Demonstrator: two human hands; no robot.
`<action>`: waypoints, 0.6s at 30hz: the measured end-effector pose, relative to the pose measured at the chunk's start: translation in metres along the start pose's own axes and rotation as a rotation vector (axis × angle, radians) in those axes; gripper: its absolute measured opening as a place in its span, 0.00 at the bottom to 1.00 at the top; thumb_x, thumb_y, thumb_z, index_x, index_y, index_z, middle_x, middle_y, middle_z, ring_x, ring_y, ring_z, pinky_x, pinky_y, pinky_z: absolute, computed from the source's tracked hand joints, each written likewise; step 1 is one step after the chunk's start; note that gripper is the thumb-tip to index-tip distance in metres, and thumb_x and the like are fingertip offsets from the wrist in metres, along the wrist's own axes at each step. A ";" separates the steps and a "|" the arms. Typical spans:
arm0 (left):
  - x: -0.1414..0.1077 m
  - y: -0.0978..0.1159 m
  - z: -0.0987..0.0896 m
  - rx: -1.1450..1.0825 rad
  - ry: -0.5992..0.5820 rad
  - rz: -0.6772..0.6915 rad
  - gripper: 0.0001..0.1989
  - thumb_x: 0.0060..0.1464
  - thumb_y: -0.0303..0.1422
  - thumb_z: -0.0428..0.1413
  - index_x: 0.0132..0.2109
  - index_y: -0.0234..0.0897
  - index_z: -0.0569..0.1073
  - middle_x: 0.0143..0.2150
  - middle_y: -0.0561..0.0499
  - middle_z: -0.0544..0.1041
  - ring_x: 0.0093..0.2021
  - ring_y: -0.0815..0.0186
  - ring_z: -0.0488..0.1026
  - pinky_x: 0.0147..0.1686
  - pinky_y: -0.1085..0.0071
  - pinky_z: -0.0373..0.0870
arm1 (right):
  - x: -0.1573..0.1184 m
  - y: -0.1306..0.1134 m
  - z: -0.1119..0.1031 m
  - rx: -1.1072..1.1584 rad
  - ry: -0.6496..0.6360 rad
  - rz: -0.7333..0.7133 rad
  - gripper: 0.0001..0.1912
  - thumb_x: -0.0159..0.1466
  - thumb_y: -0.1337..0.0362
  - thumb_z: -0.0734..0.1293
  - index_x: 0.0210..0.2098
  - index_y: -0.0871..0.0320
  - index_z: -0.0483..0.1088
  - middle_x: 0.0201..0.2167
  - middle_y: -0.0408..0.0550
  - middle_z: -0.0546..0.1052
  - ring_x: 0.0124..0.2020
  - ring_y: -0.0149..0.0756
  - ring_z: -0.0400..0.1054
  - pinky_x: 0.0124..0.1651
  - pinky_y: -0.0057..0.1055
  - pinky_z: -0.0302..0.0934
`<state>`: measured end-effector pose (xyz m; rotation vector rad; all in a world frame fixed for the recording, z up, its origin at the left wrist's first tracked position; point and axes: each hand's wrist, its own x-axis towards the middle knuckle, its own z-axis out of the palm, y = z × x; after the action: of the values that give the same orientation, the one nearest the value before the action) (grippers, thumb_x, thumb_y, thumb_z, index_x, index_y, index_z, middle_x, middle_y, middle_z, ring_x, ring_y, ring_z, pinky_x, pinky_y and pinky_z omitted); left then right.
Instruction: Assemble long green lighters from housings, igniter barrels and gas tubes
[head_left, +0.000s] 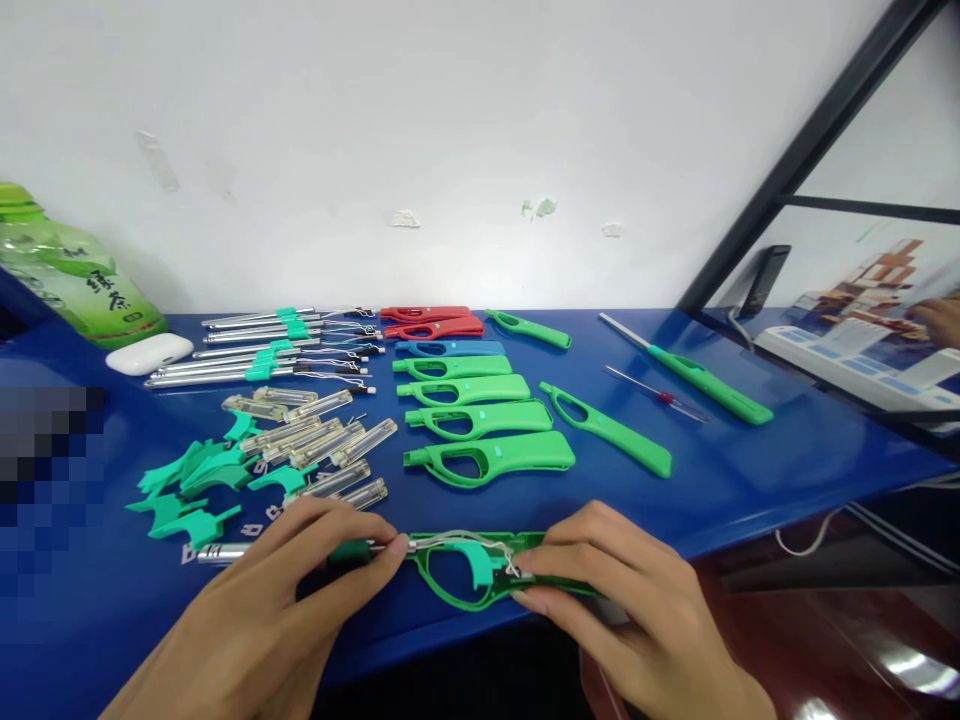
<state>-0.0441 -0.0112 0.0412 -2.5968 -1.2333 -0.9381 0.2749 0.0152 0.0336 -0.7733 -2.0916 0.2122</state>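
At the table's front edge, an opened green lighter casing (480,604) lies between my hands, with a teal trigger (478,562) and white wires (469,537) inside it. My left hand (300,590) pinches the thin front end of the lighter's metal tube (221,552) near the casing's neck. Part of that tube is hidden behind the fingers. My right hand (622,590) grips the handle end, its thumb and fingertips at the wires beside the trigger. Loose teal triggers (199,470) and clear fuel tanks (322,435) lie beyond my left hand.
Metal tubes with wires (262,352) lie at the back left, near a white earphone case (150,354) and a green tea bottle (82,270). Green casings (525,450), red casings (435,328), a screwdriver (666,398) and a long-necked lighter (712,388) stretch rightward. A power strip (847,365) stands far right.
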 end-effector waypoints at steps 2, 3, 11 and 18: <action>0.001 -0.001 0.000 -0.012 0.007 0.006 0.25 0.72 0.21 0.50 0.60 0.56 0.82 0.54 0.59 0.88 0.54 0.70 0.85 0.57 0.80 0.81 | -0.001 0.000 0.000 -0.001 0.001 -0.001 0.13 0.85 0.58 0.70 0.47 0.56 0.85 0.37 0.44 0.87 0.37 0.30 0.83 0.43 0.22 0.78; 0.001 -0.001 0.000 -0.012 0.008 0.021 0.25 0.72 0.20 0.51 0.61 0.55 0.82 0.54 0.59 0.87 0.55 0.71 0.85 0.59 0.82 0.79 | -0.001 -0.001 0.000 0.000 0.001 -0.003 0.13 0.85 0.58 0.70 0.47 0.56 0.85 0.37 0.44 0.87 0.37 0.30 0.83 0.43 0.22 0.78; 0.003 0.013 0.009 0.072 0.104 0.069 0.12 0.74 0.24 0.57 0.58 0.44 0.78 0.51 0.56 0.84 0.54 0.68 0.82 0.72 0.76 0.69 | -0.001 0.001 -0.001 0.017 -0.034 -0.011 0.13 0.85 0.59 0.70 0.47 0.57 0.85 0.37 0.44 0.85 0.38 0.28 0.81 0.45 0.20 0.76; 0.002 0.012 0.025 0.081 -0.001 0.051 0.13 0.82 0.27 0.51 0.52 0.45 0.79 0.48 0.56 0.83 0.48 0.66 0.79 0.61 0.70 0.73 | -0.005 0.002 -0.001 0.081 -0.022 0.034 0.07 0.85 0.61 0.69 0.50 0.54 0.80 0.40 0.40 0.86 0.39 0.27 0.80 0.49 0.20 0.75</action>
<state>-0.0222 -0.0086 0.0239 -2.5538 -1.1733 -0.8589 0.2788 0.0143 0.0299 -0.7607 -2.0785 0.3237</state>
